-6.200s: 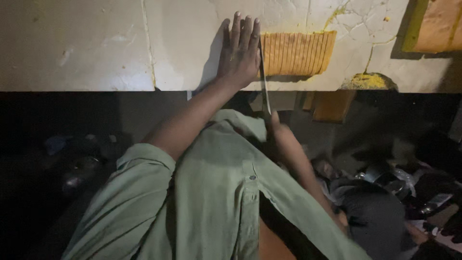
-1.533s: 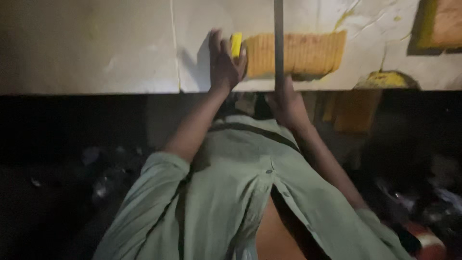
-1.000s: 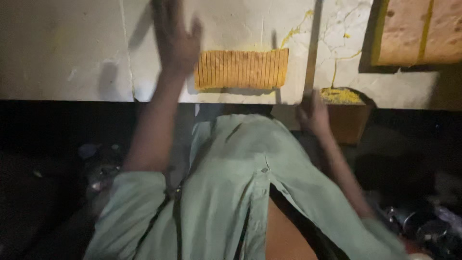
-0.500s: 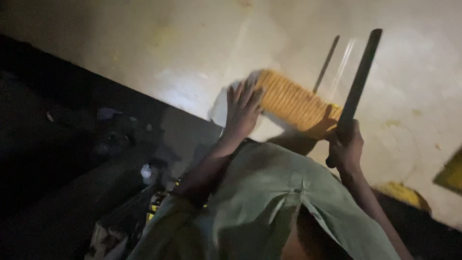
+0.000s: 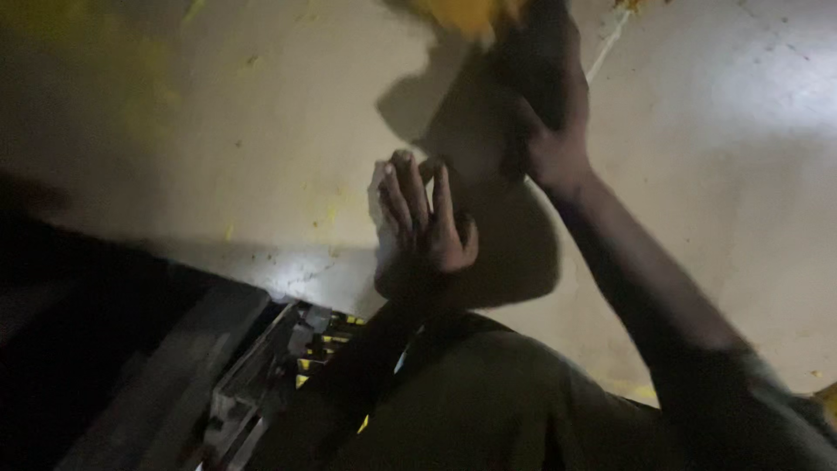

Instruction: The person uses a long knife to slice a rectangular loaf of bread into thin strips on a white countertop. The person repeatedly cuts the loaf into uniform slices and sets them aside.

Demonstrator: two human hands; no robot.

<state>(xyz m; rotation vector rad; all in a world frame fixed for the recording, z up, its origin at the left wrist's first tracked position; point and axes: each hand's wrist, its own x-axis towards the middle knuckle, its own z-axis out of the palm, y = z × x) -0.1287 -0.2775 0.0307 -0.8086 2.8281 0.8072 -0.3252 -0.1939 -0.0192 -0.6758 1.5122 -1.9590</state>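
The yellow block (image 5: pixel 466 13), half a second ago beside the left hand, now sits blurred at the far edge by the right hand (image 5: pixel 545 113), whose grip cannot be told. The left hand (image 5: pixel 418 227) lies open, fingers together, on the pale slab (image 5: pixel 218 148).

My pale slab (image 5: pixel 218 131) carries yellow smears and specks, my left hand (image 5: pixel 423 231) lying flat on it.
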